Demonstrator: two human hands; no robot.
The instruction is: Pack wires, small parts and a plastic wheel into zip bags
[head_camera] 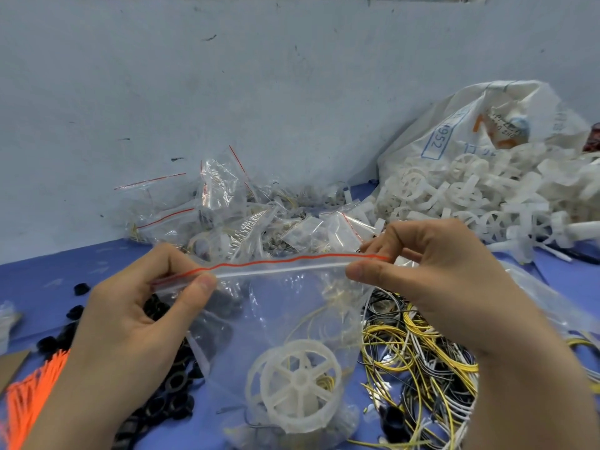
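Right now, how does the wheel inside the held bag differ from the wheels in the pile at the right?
The bagged wheel lies alone inside the zip bag; the piled wheels lie loose and heaped, spilling from a white sack. Both are white, spoked plastic.

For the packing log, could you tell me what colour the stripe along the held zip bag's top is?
Red, along the zip bag's seal; clearest in the head view.
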